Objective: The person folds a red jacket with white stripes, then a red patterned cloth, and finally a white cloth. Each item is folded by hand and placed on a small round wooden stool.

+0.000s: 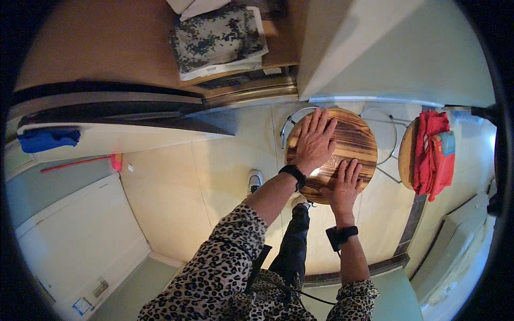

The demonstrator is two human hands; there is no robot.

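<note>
Both of my hands rest palm down on the round wooden top of a stool (pixel 353 140) with dark striped grain. My left hand (pixel 316 140) lies on the upper left of the seat, its fingers apart and pointing away from me. My right hand (pixel 346 186) is on the lower right part, fingers spread, holding nothing. Curved metal legs show beside the seat. To the right stands another stool with a wooden seat (pixel 406 156), and folded red cloth (pixel 431 160) lies over it.
A camouflage-patterned folded cloth (pixel 219 38) lies on a wooden surface at the top. A blue cloth (pixel 50 138) hangs over a pale panel's edge at left. Near the wall is a red broom (pixel 116 161). A white door (pixel 80 232) is at lower left; my shoes are on the tiled floor (pixel 160 192).
</note>
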